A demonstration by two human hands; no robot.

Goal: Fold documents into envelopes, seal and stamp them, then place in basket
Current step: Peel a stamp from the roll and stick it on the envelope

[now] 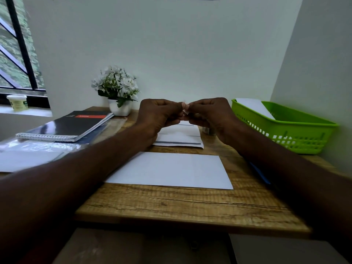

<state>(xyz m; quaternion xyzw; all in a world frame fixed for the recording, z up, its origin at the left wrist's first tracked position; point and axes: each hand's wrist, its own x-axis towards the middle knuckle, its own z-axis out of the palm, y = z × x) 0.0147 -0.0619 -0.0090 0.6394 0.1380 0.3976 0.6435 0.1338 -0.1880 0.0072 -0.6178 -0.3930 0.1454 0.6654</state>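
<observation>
White and small, a scrap of paper point(185, 109) sits pinched between my two hands, too tiny for me to tell whether it is a stamp or a peel-off strip. My left hand point(159, 116) has its fingers curled, thumb and forefinger nipping the scrap from one side; my right hand point(208, 115) does the same from the other, so the fingertips of both nearly meet above the wooden table point(171, 202).

Under my hands, toward the far edge, lie white envelopes point(179, 139) with dark grey strips across them, partly hidden by my wrists. Nearer to me a plain white sheet point(171, 170) lies flat on the wood, apart from the envelopes.

At my right stands the green basket point(297, 134), slotted along its side, with a white envelope point(255, 107) leaning inside it. At my left a black spiral notebook point(70, 124) rests on a clear plastic sleeve point(34, 149). A white pot of white flowers point(118, 90) stands against the wall, and a pale tub point(17, 102) sits on the windowsill.
</observation>
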